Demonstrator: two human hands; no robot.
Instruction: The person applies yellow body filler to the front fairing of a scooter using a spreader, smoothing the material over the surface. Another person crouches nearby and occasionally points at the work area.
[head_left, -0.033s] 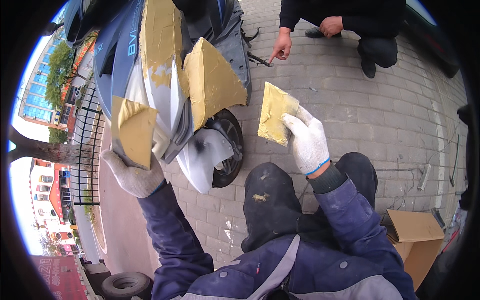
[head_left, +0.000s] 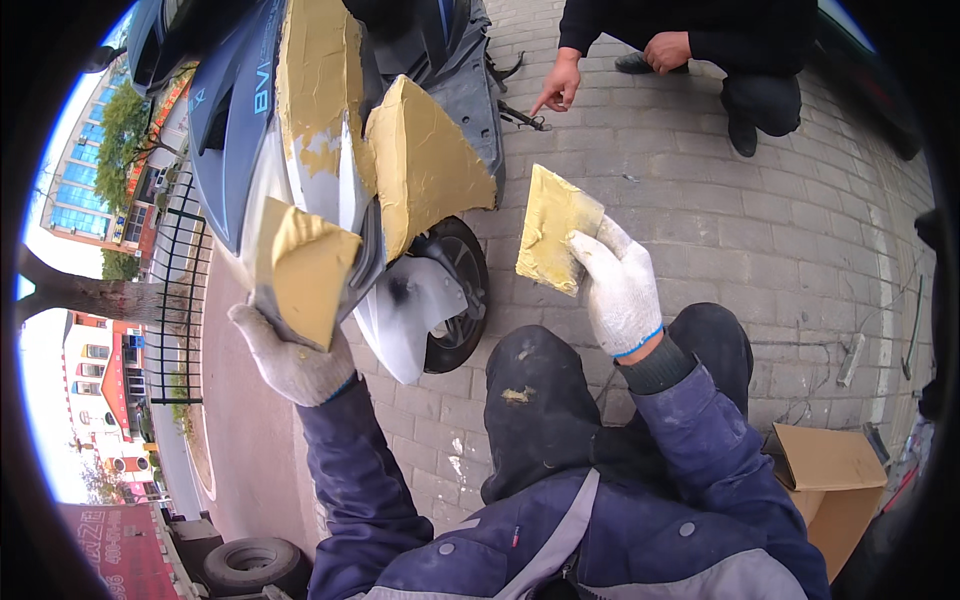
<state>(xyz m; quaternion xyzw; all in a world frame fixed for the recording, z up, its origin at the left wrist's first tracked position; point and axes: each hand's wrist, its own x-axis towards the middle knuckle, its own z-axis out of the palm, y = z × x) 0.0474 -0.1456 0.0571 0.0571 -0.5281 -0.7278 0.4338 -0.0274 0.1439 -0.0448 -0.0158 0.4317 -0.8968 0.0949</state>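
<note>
My left hand (head_left: 296,362), in a white knit glove, is closed on the lower end of a flat putty spreader (head_left: 308,275). Thick yellow putty covers its face and peaks at the upper edge. In my gloved right hand (head_left: 618,288) a second, squarer spreader (head_left: 556,228) is pinched by one side, thumb on its face, also coated in yellow putty. Beyond my left hand stands a motor scooter (head_left: 240,150) with silver and dark panels. Yellow putty lies over its front panel (head_left: 318,80) and over a side panel (head_left: 430,165). Neither spreader visibly touches these panels.
The scooter's front wheel (head_left: 457,300) and grey fender (head_left: 405,310) are near my knees. A crouching person's hand (head_left: 560,85) points at a bracket at the scooter's edge. An open cardboard box (head_left: 825,470) stands at my right. A black fence (head_left: 180,290) lies to the left.
My left hand with its spreader has moved right and slightly down, and its spreader has tilted. My right hand has barely shifted. The other person's pointing hand has moved slightly left and up.
</note>
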